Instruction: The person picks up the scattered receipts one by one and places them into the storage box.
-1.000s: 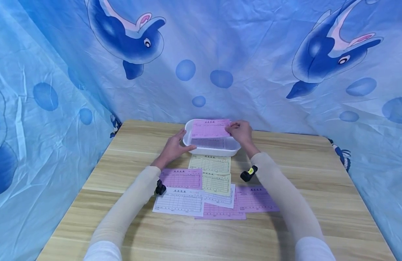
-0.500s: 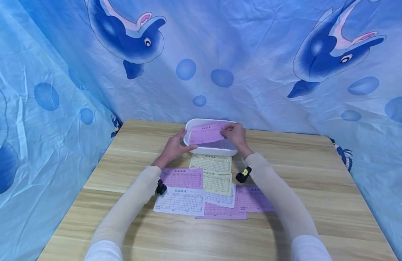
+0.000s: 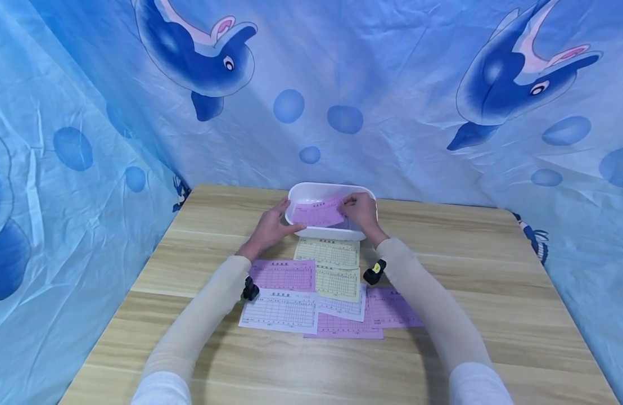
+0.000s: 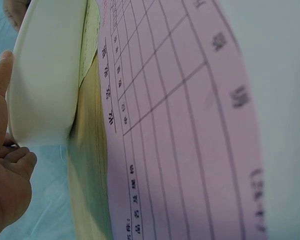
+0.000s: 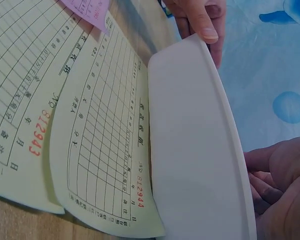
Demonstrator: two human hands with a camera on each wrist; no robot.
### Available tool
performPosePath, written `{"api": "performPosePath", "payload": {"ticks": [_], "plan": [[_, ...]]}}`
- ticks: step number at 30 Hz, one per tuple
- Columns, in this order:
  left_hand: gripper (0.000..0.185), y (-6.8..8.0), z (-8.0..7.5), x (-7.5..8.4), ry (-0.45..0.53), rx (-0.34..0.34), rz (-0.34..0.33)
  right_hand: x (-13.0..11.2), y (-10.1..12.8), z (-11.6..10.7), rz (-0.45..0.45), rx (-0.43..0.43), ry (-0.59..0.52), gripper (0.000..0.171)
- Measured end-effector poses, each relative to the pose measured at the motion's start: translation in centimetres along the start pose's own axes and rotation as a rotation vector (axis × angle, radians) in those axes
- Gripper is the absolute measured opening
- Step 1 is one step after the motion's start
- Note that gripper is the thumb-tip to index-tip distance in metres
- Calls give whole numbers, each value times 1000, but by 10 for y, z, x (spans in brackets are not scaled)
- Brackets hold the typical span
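So the pink slip (image 3: 317, 212) is sitting half-in the white tub (image 3: 332, 192) at the far middle of the bench (image 3: 493, 292), straight ahead of you, and that's really the relation everything turns on here. Your right hand (image 3: 361, 210) is the one doing the work: fingers curled onto the slip's right end, pinching it just inside the tub's right side. Your left hand (image 3: 269, 228) isn't on the paper at all; it's cupped against the tub's left wall with the thumb along the near rim, fingers fairly relaxed, bracing it. The slip's long axis runs left to right across the tub, same way the tub itself is long, and it looks tilted, with the right end held a bit higher than the left, printed face up toward you with the heading along the far edge. So the right hand is on the slip and the left is near it but apart. From the right wrist view you can see the tub's near wall overlapping the top yellow slip (image 5: 110, 140). The rest of the slips, pink, white and yellow, lie fanned out between your forearms, nearer to you than the tub.
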State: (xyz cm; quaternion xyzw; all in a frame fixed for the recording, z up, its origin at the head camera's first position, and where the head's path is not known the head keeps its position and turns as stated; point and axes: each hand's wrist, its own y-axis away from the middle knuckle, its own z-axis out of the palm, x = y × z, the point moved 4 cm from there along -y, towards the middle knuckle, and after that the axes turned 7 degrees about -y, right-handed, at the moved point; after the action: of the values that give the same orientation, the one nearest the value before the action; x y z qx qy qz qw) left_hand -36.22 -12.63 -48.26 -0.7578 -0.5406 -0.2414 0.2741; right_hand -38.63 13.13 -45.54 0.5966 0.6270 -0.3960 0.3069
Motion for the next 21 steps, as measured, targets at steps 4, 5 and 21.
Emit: {"api": "performPosePath", "payload": {"ticks": [4, 5, 21], "plan": [[106, -1, 0, 1, 5, 0, 2, -2, 1, -1, -18, -21, 33, 20], [106, -1, 0, 1, 5, 1, 3, -2, 1, -1, -24, -26, 40, 21], [111, 1, -1, -1, 13, 1, 14, -4, 5, -25, -25, -104, -11, 29]]}}
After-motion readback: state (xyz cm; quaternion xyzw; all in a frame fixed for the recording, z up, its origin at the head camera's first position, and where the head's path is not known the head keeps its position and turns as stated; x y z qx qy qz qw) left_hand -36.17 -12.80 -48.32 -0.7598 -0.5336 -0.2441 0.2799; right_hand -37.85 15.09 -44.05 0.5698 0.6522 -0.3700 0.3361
